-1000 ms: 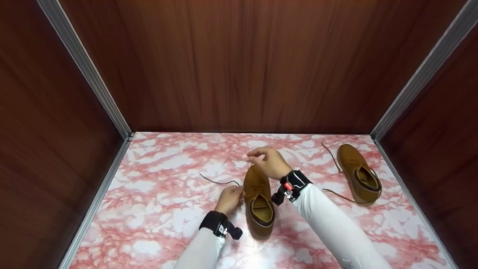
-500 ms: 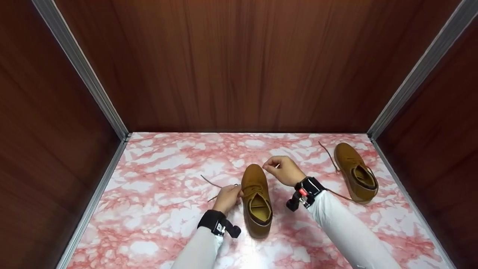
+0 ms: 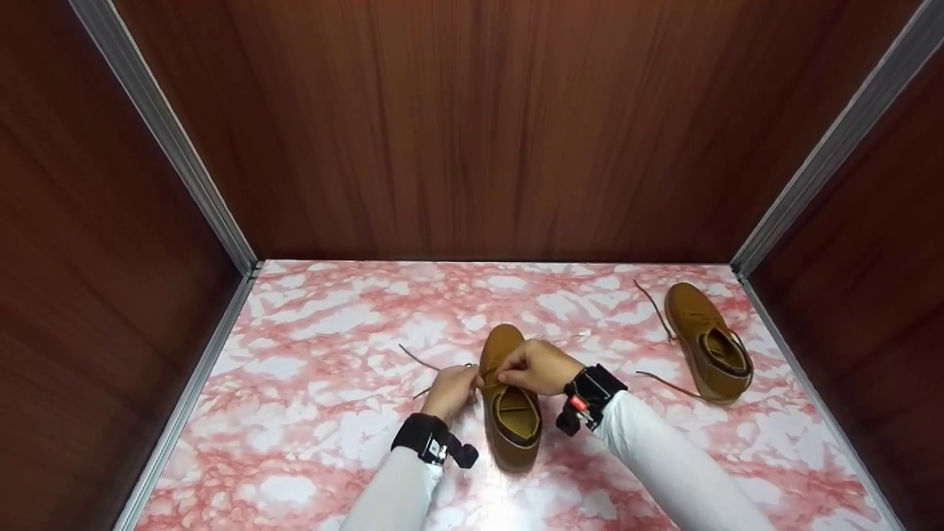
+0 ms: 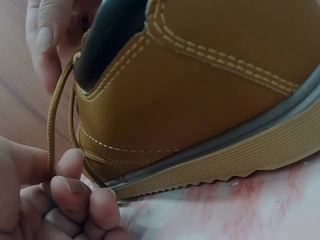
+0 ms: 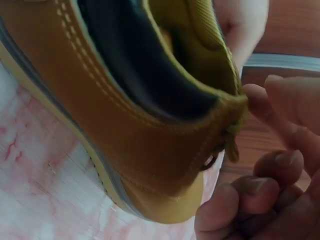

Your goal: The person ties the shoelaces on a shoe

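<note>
A tan lace-up shoe (image 3: 504, 341) stands upright, toe pointing away, between both hands. At its left side my left hand (image 3: 450, 392) pinches a brown shoelace (image 4: 52, 117), which runs up to an eyelet in the left wrist view. Loose lace trails out to the left beyond that hand. My right hand (image 3: 542, 366) is over the lacing from the right, thumb and forefinger close together by the shoe's opening. In the right wrist view its curled fingers (image 5: 265, 195) are beside the knotted laces; whether they grip any lace is unclear.
A matching tan shoe (image 3: 689, 313) stands at the right, its loose laces (image 3: 667, 381) spread on the surface. The red-and-white marbled tabletop (image 3: 310, 383) is bounded by dark wood panels (image 3: 472, 147) with grey metal corner strips.
My right hand has moved from above the toe out to the right, then back onto the lacing. My left hand stays by the shoe's left side, and its trailing lace has shifted slightly.
</note>
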Tool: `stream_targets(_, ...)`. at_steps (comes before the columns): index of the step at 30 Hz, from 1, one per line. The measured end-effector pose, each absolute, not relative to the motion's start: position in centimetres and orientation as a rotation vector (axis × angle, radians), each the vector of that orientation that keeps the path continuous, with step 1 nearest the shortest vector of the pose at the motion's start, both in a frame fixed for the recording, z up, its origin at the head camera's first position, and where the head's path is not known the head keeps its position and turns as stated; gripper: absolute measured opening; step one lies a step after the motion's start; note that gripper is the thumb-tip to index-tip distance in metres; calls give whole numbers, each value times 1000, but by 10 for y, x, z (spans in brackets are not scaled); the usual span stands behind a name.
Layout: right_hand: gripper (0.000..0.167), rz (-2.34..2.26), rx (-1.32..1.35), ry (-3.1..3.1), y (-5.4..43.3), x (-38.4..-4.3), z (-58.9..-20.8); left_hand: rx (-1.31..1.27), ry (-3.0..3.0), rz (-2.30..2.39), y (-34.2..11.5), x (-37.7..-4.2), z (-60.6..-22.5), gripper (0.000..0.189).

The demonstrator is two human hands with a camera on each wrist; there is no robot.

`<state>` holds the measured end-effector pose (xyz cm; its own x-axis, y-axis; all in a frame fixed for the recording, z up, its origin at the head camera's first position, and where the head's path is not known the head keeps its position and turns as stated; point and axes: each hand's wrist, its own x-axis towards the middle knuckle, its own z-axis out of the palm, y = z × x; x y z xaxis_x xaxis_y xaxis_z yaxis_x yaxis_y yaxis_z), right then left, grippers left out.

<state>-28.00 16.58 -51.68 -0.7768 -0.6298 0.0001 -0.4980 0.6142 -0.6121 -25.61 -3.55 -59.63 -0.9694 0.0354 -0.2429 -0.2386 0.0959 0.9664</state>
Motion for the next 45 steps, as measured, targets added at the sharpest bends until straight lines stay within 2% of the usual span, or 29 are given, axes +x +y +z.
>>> stream_targets(5,8,-883,-941,2653,162,-276,-521,-191,2180,1947,-36,-257,-595,35)
stream_targets(16,25,-893,-754,2621,155,-275,-525,-181,2193,1944,-37,-258,-595,33)
stream_targets(29,23,-993,-665,2644,155,-273,-527,-204,2149,1980,-40,-252,-594,38)
stream_targets(39,22,-1071,-625,2700,156,-274,-527,-126,2274,1876,-81,-250,-568,39)
stream_targets(45,21,-1089,-624,2707,157,-274,-528,-133,2623,1649,-103,-262,-560,22)
